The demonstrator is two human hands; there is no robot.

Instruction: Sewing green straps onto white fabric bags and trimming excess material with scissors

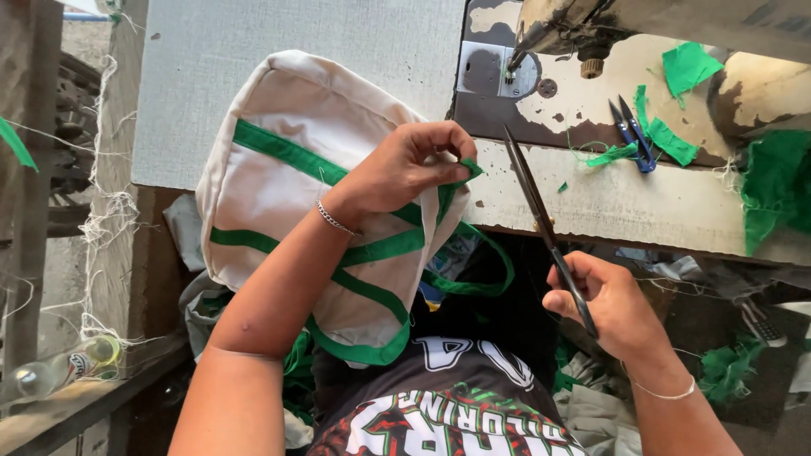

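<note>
the left hand sits in the middle of the frame, fingers curled together and pinching a small bit of green strap at the upper edge of a cream cloth bag. the bag lies tilted across the centre left, partly on the grey table top and partly hanging over its front edge toward the person's lap. green bands run across the bag's side, and a green loop handle hangs below it, just right of the hand's wrist, which wears a thin metal bracelet.

the right hand is in the lower right, closed around the handles of long dark scissors. the blades look shut and point up and left, their tip near the pinched strap but not touching it.

in the upper right stands a worn sewing machine, its needle over a metal plate at top centre. on the chipped machine bed to the right lie small blue thread snips, with green fabric scraps around them and more green cloth at the far right edge. loose white threads hang down the left side of the frame, and a clear bottle lies in the lower left.
</note>
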